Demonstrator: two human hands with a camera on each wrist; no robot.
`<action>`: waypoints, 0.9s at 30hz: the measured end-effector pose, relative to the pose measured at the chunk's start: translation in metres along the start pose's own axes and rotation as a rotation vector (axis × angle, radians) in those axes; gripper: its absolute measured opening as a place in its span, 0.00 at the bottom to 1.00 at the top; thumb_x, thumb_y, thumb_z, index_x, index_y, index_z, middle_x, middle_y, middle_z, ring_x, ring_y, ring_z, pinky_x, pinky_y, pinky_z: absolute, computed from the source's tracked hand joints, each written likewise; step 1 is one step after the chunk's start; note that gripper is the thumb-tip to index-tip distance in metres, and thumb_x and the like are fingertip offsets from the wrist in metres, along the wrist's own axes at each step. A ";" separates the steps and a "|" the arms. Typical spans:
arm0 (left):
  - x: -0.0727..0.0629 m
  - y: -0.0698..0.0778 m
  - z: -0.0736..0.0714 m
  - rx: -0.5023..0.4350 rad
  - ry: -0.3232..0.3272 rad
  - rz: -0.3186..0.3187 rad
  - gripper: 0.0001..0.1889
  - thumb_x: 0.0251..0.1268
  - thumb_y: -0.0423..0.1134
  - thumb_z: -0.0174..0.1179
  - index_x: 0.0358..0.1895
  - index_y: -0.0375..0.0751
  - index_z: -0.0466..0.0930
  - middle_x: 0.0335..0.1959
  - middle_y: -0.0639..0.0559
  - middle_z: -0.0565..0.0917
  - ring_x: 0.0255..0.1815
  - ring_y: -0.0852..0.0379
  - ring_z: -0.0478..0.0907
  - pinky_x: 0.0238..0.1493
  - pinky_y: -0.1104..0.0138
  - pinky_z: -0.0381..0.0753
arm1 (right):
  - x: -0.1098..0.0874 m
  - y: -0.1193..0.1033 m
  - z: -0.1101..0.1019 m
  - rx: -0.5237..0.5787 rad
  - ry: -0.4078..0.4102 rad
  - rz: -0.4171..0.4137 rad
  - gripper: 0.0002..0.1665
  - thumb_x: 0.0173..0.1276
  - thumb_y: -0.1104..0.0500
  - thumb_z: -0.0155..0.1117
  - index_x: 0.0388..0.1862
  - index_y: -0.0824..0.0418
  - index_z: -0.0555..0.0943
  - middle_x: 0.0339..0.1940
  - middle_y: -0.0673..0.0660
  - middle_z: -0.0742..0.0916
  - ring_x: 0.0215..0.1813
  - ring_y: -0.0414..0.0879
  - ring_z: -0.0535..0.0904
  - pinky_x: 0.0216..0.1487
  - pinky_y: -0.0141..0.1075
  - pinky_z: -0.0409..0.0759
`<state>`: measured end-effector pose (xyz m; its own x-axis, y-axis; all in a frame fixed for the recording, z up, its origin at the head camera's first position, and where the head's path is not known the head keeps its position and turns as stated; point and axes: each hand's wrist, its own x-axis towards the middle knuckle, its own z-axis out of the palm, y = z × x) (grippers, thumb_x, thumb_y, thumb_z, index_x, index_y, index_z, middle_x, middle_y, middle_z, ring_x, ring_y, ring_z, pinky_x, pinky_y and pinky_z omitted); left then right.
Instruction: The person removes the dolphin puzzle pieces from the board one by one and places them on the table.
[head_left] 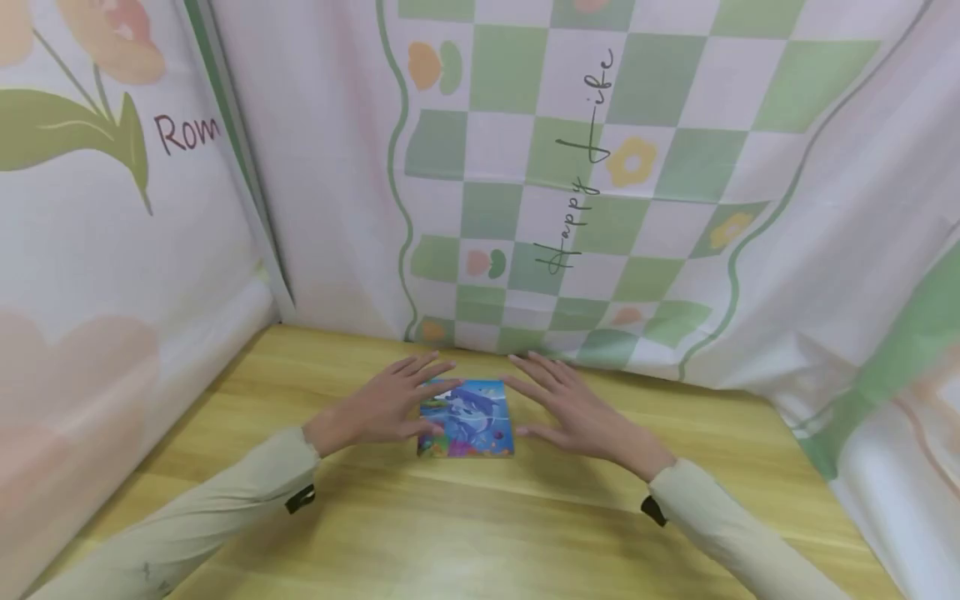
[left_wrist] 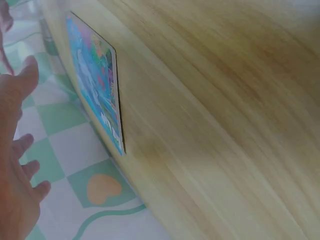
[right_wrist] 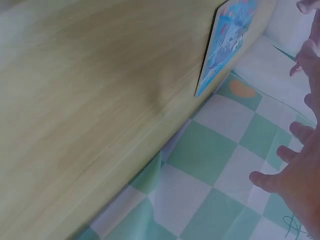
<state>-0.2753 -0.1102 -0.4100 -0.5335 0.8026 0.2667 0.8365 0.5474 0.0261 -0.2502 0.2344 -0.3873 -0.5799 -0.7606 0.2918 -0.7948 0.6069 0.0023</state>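
The left hand and right hand hover, fingers spread apart; between and below those fingers, a dolphin picture lies on the desk.

Worktop: wood-grained, smooth, softly glossy towards its near edge
Picture card: smooth print, board-like, near the worktop's far edge
Checked curtain: matt, creased cloth along the far edge
Sleeves: matt cloth
Wrist straps: possibly fabric, too small to tell
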 end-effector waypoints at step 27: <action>0.000 -0.008 0.019 -0.798 0.043 -0.657 0.31 0.81 0.43 0.57 0.77 0.29 0.63 0.67 0.26 0.76 0.57 0.35 0.83 0.55 0.49 0.90 | 0.071 -0.009 0.044 0.268 -0.232 0.106 0.36 0.73 0.44 0.70 0.71 0.61 0.74 0.67 0.60 0.76 0.64 0.54 0.76 0.64 0.49 0.84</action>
<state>-0.2840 -0.1104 -0.4284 -0.9230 0.3848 0.0028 0.2299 0.5455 0.8060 -0.2918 0.1649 -0.4089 -0.6621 -0.7477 0.0520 -0.7290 0.6264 -0.2761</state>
